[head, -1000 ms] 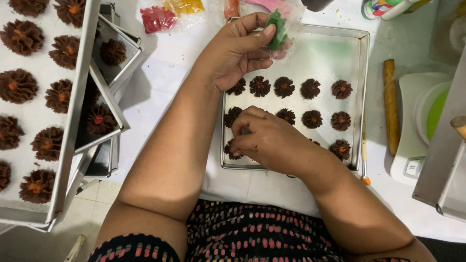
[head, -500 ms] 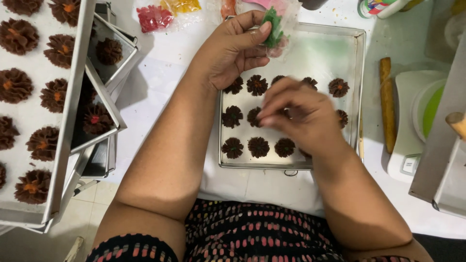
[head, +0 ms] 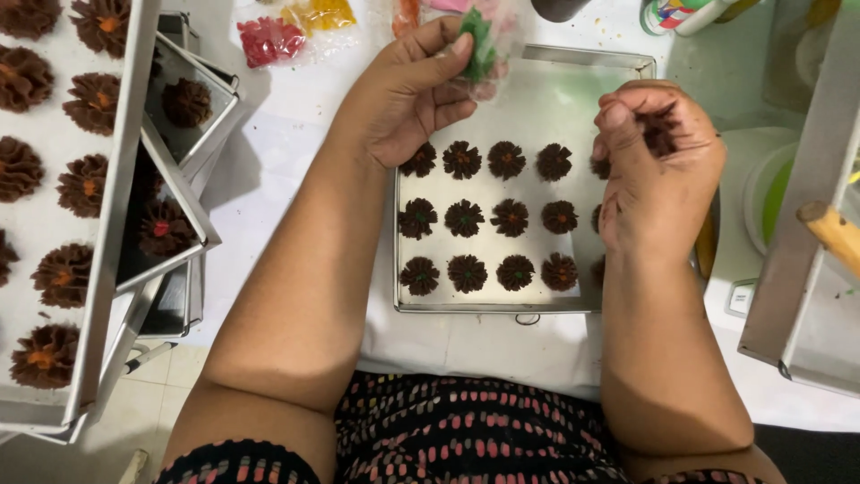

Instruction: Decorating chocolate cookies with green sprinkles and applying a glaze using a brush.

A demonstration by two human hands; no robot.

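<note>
My left hand [head: 408, 94] pinches a small clear plastic bag [head: 484, 45] of green and pink candy bits above the far left of a metal baking tray [head: 537, 99]. The tray holds rows of dark brown flower-shaped cookies [head: 511, 218], each with a small coloured dot in the centre. My right hand [head: 654, 166] hovers over the tray's right side with its fingers curled together; I cannot see whether anything small sits between the fingertips. It hides the rightmost cookies.
Stacked trays [head: 107, 224] of more brown cookies with orange and red centres fill the left. Small bags of red [head: 269, 40] and yellow [head: 318, 13] candy lie at the back. At the right are a white and green lid [head: 761, 197], a slanted metal tray [head: 806, 269] and a wooden handle [head: 833, 233].
My right hand has lifted off the near-left cookies and swung right and up, over the tray's right side. The left hand still holds the bag in the same place.
</note>
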